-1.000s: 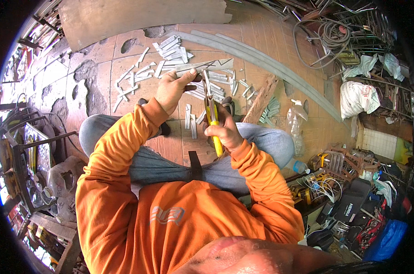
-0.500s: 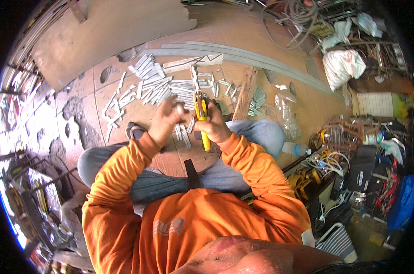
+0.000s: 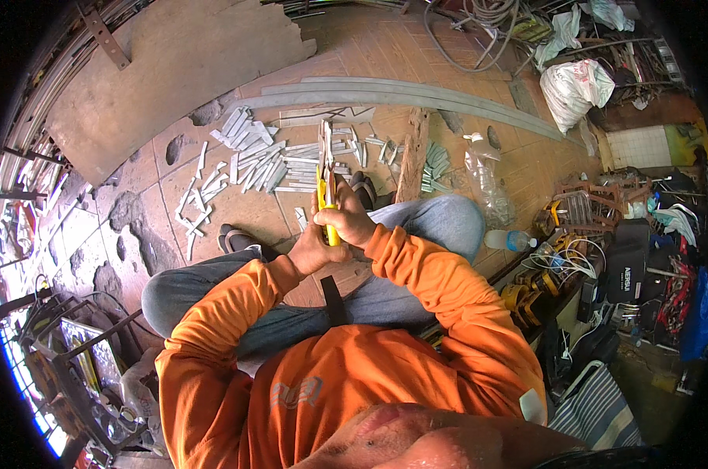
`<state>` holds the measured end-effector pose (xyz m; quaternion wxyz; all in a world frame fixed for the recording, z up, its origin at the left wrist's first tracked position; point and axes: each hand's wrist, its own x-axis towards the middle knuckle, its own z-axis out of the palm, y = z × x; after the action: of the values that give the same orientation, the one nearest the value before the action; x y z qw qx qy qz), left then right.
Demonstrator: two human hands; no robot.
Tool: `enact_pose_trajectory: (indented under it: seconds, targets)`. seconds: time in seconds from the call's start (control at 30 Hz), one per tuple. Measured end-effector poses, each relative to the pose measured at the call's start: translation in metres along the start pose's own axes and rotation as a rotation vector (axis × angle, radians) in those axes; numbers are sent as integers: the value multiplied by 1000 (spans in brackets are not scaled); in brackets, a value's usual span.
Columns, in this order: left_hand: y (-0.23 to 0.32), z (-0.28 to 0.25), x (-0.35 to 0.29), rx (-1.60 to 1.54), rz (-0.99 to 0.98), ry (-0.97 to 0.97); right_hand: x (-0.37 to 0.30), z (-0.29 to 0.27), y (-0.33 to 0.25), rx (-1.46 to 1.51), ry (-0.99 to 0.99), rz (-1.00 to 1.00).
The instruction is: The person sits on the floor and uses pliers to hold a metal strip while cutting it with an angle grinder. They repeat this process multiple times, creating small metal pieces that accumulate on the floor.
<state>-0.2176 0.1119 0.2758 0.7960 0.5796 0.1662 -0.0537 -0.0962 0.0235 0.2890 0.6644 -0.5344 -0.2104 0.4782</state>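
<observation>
Both hands meet in front of me over my crossed legs. Upright between them stands a pair of yellow-handled snips (image 3: 320,186), its long metal jaws pointing away from me. My right hand (image 3: 348,217) is wrapped round the handles, thumb across them. Lower down, my left hand (image 3: 315,252) is closed about the handle ends, its fingers partly hidden. Whether the jaws hold a strip I cannot make out. Beyond the jaws, many short grey metal pieces (image 3: 260,168) lie heaped on the tiled floor, with a looser scatter (image 3: 194,207) to the left.
Long grey metal channels (image 3: 385,94) stretch across the floor behind the heap. A wooden plank (image 3: 413,156) separates a smaller pile of pieces (image 3: 434,166). A clear bottle (image 3: 510,240) lies by my right knee; tools and cables (image 3: 565,258) crowd the right. A large sheet (image 3: 174,78) lies far left.
My left hand, apart and blurred before, has come in and closed on the lower handles. The snips and my right hand have shifted slightly left in the picture; the view has tilted a little.
</observation>
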Motion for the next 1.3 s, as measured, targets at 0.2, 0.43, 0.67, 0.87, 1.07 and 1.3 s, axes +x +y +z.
enact_pose_trajectory:
  seconds: [0.2,0.43,0.67,0.87,1.07,1.3]
  targets:
    - [-13,-8,15,231,83,84,10,12,-3,34,57,-14]
    - [-31,0,50,225,187,296,40,-5,-9,-217,285,-136]
    - [-36,12,50,524,85,554,49,-15,7,-93,356,-168]
    - [-5,0,58,604,686,425,13,4,-49,-558,453,-445]
    - [33,-34,79,536,197,246,-112,-26,-72,-456,616,-856]
    - [-1,-23,128,888,-92,298,-211,-138,6,-569,1011,13]
